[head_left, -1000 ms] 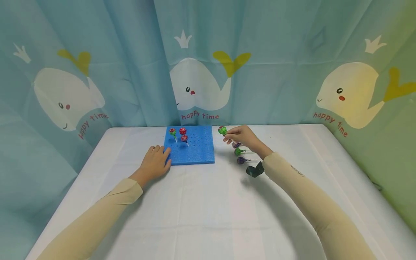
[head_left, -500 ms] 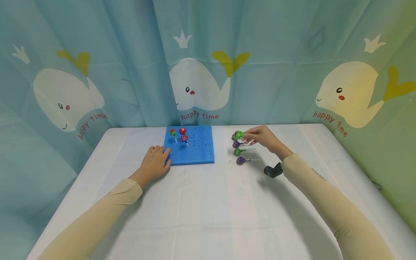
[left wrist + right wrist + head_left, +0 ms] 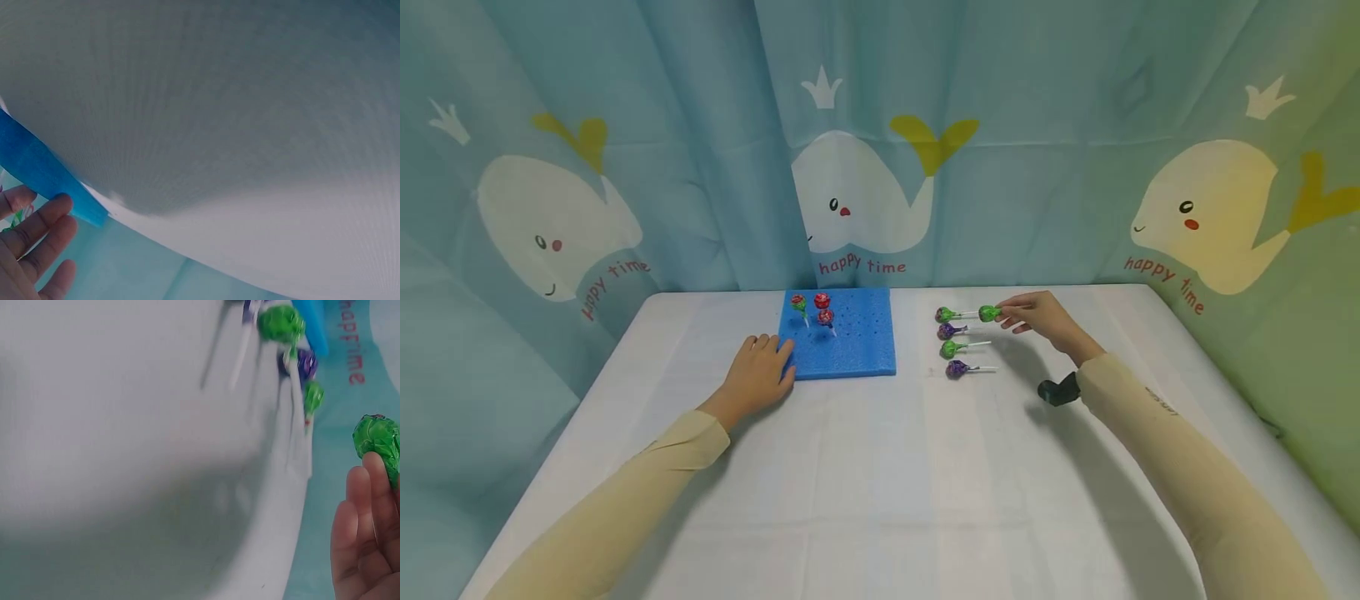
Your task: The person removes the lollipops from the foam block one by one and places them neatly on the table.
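Note:
My right hand (image 3: 1037, 318) pinches a green-wrapped lollipop (image 3: 989, 313) just below its head, at the right of the lollipop row. In the right wrist view the held lollipop (image 3: 377, 436) shows above the fingertips; its stick is hidden. On the table lie a green and red lollipop (image 3: 947, 315), a purple lollipop (image 3: 950, 332), a green lollipop (image 3: 952, 349) and another purple lollipop (image 3: 957, 369), sticks pointing right. My left hand (image 3: 755, 372) rests at the left edge of a blue foam board (image 3: 850, 358), fingers spread and loosely bent.
Three lollipops stand in the board's back left part: a red and green lollipop (image 3: 799, 303), a red lollipop (image 3: 822, 301) and another red lollipop (image 3: 826, 317). Small holes dot the board. A white cloth covers the table (image 3: 880, 475); a whale-print curtain (image 3: 1030, 208) hangs behind.
My right hand has moved right, away from the board, carrying the green lollipop past the row. The row on the table now shows fully. My left hand has stayed in place.

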Motion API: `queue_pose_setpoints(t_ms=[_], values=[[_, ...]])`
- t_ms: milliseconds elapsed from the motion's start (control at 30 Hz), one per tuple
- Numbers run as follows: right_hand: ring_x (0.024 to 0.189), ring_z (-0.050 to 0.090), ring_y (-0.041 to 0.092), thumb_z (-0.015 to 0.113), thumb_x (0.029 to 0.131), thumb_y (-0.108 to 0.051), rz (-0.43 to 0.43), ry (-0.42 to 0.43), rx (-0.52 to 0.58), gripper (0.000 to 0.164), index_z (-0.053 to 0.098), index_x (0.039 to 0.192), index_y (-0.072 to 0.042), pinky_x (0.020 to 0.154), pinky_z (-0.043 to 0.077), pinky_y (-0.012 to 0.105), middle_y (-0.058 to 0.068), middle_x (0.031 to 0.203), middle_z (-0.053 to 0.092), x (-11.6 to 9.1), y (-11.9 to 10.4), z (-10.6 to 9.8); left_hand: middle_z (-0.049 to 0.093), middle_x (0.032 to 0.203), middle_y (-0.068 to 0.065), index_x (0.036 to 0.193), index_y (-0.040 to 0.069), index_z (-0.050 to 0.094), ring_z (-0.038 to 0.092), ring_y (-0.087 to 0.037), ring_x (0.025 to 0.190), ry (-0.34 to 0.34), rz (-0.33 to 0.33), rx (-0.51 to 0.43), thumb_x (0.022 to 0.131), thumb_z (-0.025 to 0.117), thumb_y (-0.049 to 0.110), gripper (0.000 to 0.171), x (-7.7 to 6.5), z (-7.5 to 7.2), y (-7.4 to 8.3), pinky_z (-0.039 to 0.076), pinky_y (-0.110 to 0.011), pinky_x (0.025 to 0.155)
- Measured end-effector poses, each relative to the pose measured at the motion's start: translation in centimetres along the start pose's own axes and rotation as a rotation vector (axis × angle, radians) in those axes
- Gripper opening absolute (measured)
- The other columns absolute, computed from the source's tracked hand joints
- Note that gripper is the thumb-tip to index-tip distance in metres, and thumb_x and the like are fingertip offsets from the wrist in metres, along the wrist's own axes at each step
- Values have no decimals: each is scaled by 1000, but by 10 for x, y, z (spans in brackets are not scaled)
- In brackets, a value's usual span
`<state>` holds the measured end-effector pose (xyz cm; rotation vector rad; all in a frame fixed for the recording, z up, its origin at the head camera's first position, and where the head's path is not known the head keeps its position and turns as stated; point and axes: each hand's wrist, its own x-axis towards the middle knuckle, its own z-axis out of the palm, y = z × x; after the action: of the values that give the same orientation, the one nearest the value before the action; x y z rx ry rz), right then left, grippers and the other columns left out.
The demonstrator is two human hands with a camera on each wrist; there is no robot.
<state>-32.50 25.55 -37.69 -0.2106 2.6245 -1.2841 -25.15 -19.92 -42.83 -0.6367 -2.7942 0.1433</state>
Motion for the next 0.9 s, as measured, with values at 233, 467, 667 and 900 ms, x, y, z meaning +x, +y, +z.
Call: queue_pose_setpoints(t_ms=[233,467,667,900], values=[[75,64,-2,50,96,-15,1,10,48,35,56,122,8,69,53,20,8,99,72,8,13,-8,60,98,-19,110,1,54,56,-34,95,-6,-3,-11,88,54,27,34,-1,-5,2,42,-50,89],[74,64,0,50,96,-12,-6,19,33,33,57,120,10,71,54,24,11,100,72,16,22,-11,60,102,-20,112,1,54,55,-35,97,-21,-13,-22,89,54,27,35,0,-2,1,42,-51,91],[76,64,5,47,97,-9,4,7,0,32,55,120,12,71,54,24,25,109,66,25,26,-10,60,101,-20,111,1,54,56,-34,95,-15,-7,-11,89,54,28,36,0,0,0,42,-52,91],[80,61,8,46,96,-8,54,-5,-56,32,55,120,12,70,52,24,26,112,64,31,31,-9,60,103,-20,112,1,53,55,-35,98,-27,-13,-23,89,54,28,36,0,-1,0,41,-52,92]])
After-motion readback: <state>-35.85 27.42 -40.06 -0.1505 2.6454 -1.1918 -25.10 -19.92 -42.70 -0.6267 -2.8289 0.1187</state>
